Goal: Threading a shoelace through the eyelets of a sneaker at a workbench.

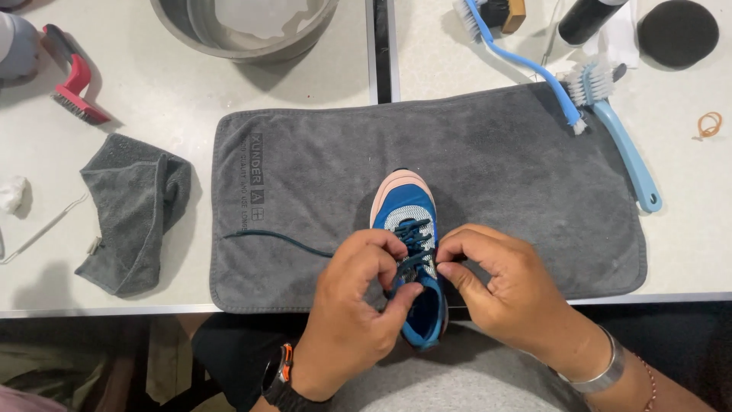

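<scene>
Both hands pinch the dark lace over the small blue shoe (412, 252) on the grey towel (496, 168), left hand (358, 297) and right hand (496, 290) closed tight, and I reckon the loose lace end (274, 238) might slip back out of its eyelet.

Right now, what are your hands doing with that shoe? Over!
Left hand and right hand both pinching dark blue lace on blue mesh shoe with pink toe. Shoe on grey towel. Nothing blocking.
</scene>
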